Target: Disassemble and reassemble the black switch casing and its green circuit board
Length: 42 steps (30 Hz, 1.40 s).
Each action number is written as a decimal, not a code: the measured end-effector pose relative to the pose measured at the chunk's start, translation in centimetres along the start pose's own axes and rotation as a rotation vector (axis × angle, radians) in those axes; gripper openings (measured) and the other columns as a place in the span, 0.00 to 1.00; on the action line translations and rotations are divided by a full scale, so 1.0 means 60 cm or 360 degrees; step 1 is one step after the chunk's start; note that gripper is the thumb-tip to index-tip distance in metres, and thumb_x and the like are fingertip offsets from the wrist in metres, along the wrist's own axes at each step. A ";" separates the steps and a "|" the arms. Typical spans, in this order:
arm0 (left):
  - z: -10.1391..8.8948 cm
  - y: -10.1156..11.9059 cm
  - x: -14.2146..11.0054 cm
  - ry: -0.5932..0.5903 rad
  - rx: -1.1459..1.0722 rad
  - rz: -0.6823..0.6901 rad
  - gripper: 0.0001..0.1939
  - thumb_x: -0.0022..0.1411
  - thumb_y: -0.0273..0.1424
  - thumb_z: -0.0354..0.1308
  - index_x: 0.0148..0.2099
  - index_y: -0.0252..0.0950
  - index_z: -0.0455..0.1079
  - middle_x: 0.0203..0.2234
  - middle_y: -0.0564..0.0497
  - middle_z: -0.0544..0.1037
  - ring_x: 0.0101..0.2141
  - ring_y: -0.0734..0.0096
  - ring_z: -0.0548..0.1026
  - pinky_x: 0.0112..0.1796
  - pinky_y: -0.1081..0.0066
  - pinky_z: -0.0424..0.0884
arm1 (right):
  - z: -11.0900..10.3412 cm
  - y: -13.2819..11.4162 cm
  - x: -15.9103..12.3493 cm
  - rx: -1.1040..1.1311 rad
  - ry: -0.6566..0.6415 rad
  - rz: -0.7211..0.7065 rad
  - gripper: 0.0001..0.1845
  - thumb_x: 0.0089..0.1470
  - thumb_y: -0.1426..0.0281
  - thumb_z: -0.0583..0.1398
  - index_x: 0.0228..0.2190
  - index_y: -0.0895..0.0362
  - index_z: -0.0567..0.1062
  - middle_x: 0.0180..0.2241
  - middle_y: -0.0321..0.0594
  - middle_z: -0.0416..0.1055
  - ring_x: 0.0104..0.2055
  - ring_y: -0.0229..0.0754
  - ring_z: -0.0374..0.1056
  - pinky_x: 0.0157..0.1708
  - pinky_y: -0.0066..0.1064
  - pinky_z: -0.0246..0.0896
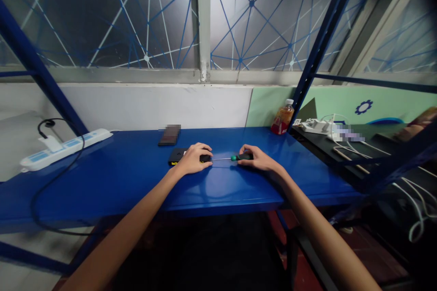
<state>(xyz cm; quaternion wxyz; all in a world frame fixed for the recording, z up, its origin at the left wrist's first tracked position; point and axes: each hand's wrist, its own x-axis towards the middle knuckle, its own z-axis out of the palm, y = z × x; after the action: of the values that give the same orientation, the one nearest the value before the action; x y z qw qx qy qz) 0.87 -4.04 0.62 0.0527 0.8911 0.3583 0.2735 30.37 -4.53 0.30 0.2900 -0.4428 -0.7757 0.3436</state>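
My left hand (195,159) lies over a flat black box (175,156) with yellow at its lower edge, its fingers closed around the right end. Much of the box is hidden under the palm. In my right hand (261,159) is a screwdriver (235,158) with a black and green handle, gripped between thumb and fingers. The screwdriver lies level and its thin metal shaft points left, toward the box's right end. Whether the tip touches the box, I cannot tell.
Behind the box lies a dark flat rectangular object (170,135) on the blue table (119,177). A white power strip (68,148) with a black cable is at left. A drink bottle (283,117) stands back right, by a blue frame post. White cables (341,145) cover the neighbouring black table.
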 end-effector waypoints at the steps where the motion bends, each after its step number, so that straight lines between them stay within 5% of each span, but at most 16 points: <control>1: 0.000 0.001 0.000 -0.0004 -0.0011 0.0001 0.10 0.56 0.37 0.62 0.40 0.41 0.77 0.46 0.47 0.76 0.47 0.57 0.72 0.49 0.57 0.67 | 0.000 0.001 0.000 -0.0041 0.0014 0.0009 0.19 0.47 0.56 0.64 0.33 0.58 0.71 0.25 0.35 0.69 0.25 0.36 0.60 0.25 0.27 0.52; 11: 0.001 0.003 0.000 0.0017 -0.0057 -0.0011 0.09 0.56 0.35 0.62 0.40 0.40 0.77 0.45 0.46 0.76 0.47 0.58 0.73 0.49 0.58 0.69 | 0.001 -0.006 0.001 -0.0320 0.0012 0.0001 0.27 0.56 0.48 0.53 0.25 0.59 0.73 0.20 0.35 0.65 0.23 0.36 0.56 0.23 0.28 0.48; 18: -0.002 0.008 0.000 0.0015 -0.0066 -0.0026 0.09 0.56 0.35 0.62 0.39 0.39 0.77 0.45 0.45 0.76 0.47 0.57 0.73 0.48 0.58 0.69 | 0.007 0.008 0.002 -0.0045 0.0054 -0.0029 0.22 0.44 0.54 0.66 0.33 0.57 0.70 0.27 0.35 0.69 0.26 0.36 0.61 0.25 0.26 0.53; 27: 0.001 0.008 0.000 0.0024 -0.0070 -0.0029 0.10 0.56 0.36 0.62 0.39 0.40 0.77 0.45 0.45 0.76 0.47 0.57 0.73 0.49 0.57 0.70 | 0.002 -0.012 -0.002 -0.0248 0.0012 -0.0033 0.27 0.53 0.48 0.57 0.28 0.59 0.77 0.22 0.37 0.68 0.23 0.36 0.58 0.23 0.27 0.50; 36: 0.000 0.007 0.000 0.0004 -0.0075 -0.0046 0.10 0.56 0.36 0.62 0.39 0.39 0.77 0.45 0.45 0.76 0.47 0.57 0.73 0.49 0.58 0.69 | 0.012 -0.020 -0.002 -0.0456 0.0085 -0.0034 0.33 0.57 0.45 0.49 0.19 0.59 0.72 0.16 0.33 0.60 0.20 0.35 0.53 0.22 0.28 0.45; 42: -0.004 -0.005 0.001 0.0032 -0.0014 -0.0191 0.30 0.52 0.43 0.65 0.57 0.39 0.69 0.57 0.41 0.68 0.53 0.50 0.69 0.52 0.54 0.67 | 0.017 -0.028 0.001 -0.0697 0.0373 -0.0034 0.32 0.55 0.44 0.52 0.23 0.58 0.77 0.20 0.38 0.70 0.23 0.38 0.60 0.25 0.29 0.47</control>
<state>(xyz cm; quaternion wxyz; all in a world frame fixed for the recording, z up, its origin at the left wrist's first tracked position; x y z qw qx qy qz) 0.59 -3.83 0.75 0.0693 0.8650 0.4105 0.2802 28.77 -5.37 1.05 0.2787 -0.5238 -0.7974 0.1104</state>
